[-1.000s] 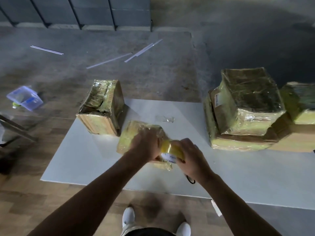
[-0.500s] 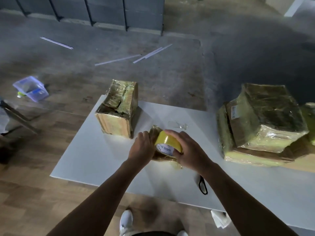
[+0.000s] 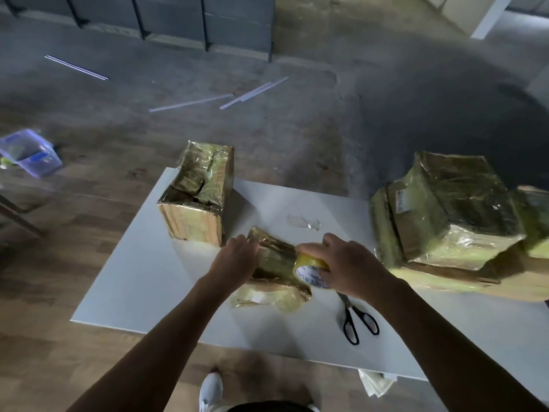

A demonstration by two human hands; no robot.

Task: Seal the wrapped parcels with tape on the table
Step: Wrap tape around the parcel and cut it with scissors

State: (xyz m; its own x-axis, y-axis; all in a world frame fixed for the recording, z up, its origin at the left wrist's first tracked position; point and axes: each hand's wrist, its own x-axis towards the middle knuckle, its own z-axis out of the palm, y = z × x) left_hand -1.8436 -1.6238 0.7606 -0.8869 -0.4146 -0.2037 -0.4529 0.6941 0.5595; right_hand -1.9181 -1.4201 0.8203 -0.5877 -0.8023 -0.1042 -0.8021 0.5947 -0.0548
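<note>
Your white shoe shows below the near edge of the white table. Black-handled scissors lie on it, blades pointing at your right hand, whose fingers curl round the yellow tape roll, pressed against the right end of the small wrapped parcel at the table's middle. Your left hand grips the parcel's left end, fingers bent over it. Just beyond lies a scrap of clear film. Farther back, a wrapped box stands to the left and stacked wrapped parcels to the right. A plastic tub sits on the floor, far left
</note>
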